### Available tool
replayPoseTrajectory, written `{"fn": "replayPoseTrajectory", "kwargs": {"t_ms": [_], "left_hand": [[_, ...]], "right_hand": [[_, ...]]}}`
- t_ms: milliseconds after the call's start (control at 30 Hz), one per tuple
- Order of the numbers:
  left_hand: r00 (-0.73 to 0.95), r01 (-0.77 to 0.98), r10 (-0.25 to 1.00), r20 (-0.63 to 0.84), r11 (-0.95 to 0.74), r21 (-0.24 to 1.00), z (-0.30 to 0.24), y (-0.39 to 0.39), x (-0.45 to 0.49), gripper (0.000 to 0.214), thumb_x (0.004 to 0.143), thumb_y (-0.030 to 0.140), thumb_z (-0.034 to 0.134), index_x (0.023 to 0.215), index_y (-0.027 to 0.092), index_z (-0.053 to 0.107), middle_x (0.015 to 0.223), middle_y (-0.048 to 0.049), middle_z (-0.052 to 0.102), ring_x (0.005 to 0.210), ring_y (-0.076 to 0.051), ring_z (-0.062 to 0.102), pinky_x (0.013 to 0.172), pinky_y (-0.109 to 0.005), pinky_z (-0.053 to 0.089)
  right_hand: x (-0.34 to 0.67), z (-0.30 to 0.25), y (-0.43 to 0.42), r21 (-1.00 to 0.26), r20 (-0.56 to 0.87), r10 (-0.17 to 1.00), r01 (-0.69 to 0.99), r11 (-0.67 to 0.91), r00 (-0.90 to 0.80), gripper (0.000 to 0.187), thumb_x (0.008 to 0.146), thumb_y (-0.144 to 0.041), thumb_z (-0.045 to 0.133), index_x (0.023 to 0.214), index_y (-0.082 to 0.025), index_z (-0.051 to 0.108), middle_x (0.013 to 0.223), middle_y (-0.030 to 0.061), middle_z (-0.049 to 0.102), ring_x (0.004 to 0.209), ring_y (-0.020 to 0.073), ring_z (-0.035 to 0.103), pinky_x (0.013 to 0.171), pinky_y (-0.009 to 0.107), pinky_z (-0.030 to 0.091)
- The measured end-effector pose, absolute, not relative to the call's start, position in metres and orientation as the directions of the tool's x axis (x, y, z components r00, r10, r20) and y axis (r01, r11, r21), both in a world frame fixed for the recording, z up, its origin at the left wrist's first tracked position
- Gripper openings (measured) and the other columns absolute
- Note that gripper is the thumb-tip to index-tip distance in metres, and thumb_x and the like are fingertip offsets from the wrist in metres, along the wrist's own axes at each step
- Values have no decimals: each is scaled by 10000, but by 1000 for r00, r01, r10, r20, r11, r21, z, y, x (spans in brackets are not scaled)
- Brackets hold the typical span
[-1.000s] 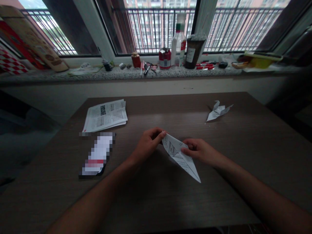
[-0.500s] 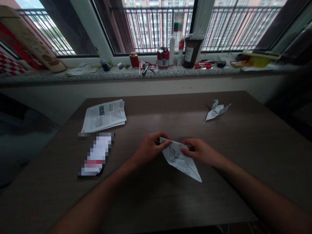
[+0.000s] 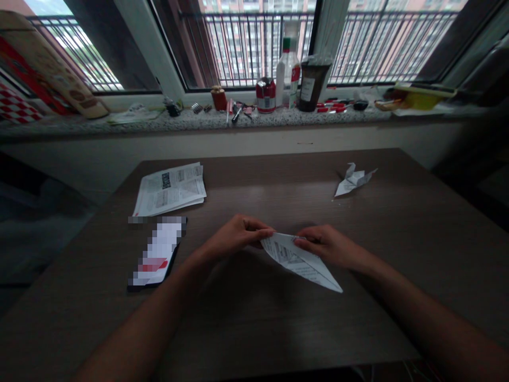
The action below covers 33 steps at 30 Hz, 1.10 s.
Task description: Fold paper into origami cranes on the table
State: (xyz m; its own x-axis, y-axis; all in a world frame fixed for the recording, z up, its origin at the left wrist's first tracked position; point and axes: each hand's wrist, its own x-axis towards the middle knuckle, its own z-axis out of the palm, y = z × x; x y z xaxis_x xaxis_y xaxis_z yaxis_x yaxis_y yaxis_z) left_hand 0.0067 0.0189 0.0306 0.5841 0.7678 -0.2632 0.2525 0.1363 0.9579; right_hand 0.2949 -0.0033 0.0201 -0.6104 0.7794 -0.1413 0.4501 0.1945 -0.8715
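Observation:
A folded piece of printed paper (image 3: pixel 299 261) is held between my two hands above the middle of the table. My left hand (image 3: pixel 244 233) pinches its upper left corner between thumb and fingers. At its upper right edge, my right hand (image 3: pixel 324 244) grips the paper, thumb on top and fingers behind. The paper's long pointed end sticks out freely toward the lower right. Farther back on the right stands a folded paper crane (image 3: pixel 353 181) of similar printed paper.
Folded printed sheets (image 3: pixel 170 188) lie at the back left of the brown table (image 3: pixel 254 334). Nearer is a phone (image 3: pixel 159 252), its screen blurred out. A red can (image 3: pixel 266 95), bottles, a dark cup (image 3: pixel 313 85) and small tools line the windowsill (image 3: pixel 199 126).
My left hand has moved slightly left and changed its hold on the paper's corner. The paper has turned a little, its pointed end swinging right and up. My right hand has stayed nearly in place.

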Motion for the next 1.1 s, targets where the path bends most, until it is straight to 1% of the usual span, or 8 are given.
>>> {"fn": "replayPoseTrajectory", "kwargs": {"t_ms": [100,200,400,567,633,767,967,1100], "left_hand": [[619,240,752,-227,95,966,31,19,6,336,974,396,691,1175,141,779,1053,-120,796,911,-209,749,812,-313,587],[634,272,755,-169,-13,962,29,20,5,331,1005,368,646,1214,138,761,1084,-121,790,937,-206,743,815,-300,579],[618,382,785,-34,-262,886,26,17,11,252,1011,239,586,1200,187,744,1113,-76,771,973,-198,719,833,-306,557],[624,484,780,55,-440,756,26,5,29,189,995,324,658,1082,200,771,1048,-67,751,941,-209,697,815,-321,527],[610,498,790,59,-440,747,25,1,35,166,987,319,674,996,184,770,989,-68,746,914,-209,695,793,-318,523],[607,456,794,33,-383,804,22,0,38,140,990,301,676,982,189,759,985,-52,749,921,-192,701,811,-302,523],[666,372,744,-40,-286,883,24,5,34,187,1002,324,645,954,172,744,946,-62,749,884,-189,696,783,-293,525],[672,342,739,-58,-240,908,25,6,32,217,1007,346,630,955,167,742,938,-70,750,861,-188,691,772,-293,525]], "right_hand": [[297,20,-1,-853,-143,774,474,220,-617,371,1040,-472,549,1004,-161,747,836,57,729,663,143,618,537,252,435],[299,18,2,-837,-151,767,494,237,-624,392,1041,-486,537,975,-158,740,786,44,699,633,138,590,512,251,405],[298,13,5,-819,-167,768,521,241,-618,379,1032,-469,538,947,-148,721,786,40,678,641,138,574,525,256,389],[294,13,2,-788,-131,764,534,307,-632,364,1017,-451,560,842,-157,686,721,8,619,610,121,508,534,257,343],[292,12,1,-798,-138,761,526,294,-633,369,1018,-455,557,837,-159,682,716,5,604,615,123,501,536,258,337],[289,10,0,-834,-166,747,496,242,-644,420,1039,-492,510,823,-163,656,704,-5,562,613,121,482,537,258,342],[290,14,-2,-801,-102,723,488,348,-684,399,1058,-448,502,810,-167,636,680,-23,528,596,105,449,538,254,322],[292,16,0,-818,-104,723,473,328,-682,404,1050,-466,523,828,-164,674,685,-17,553,587,104,459,525,248,324]]}}
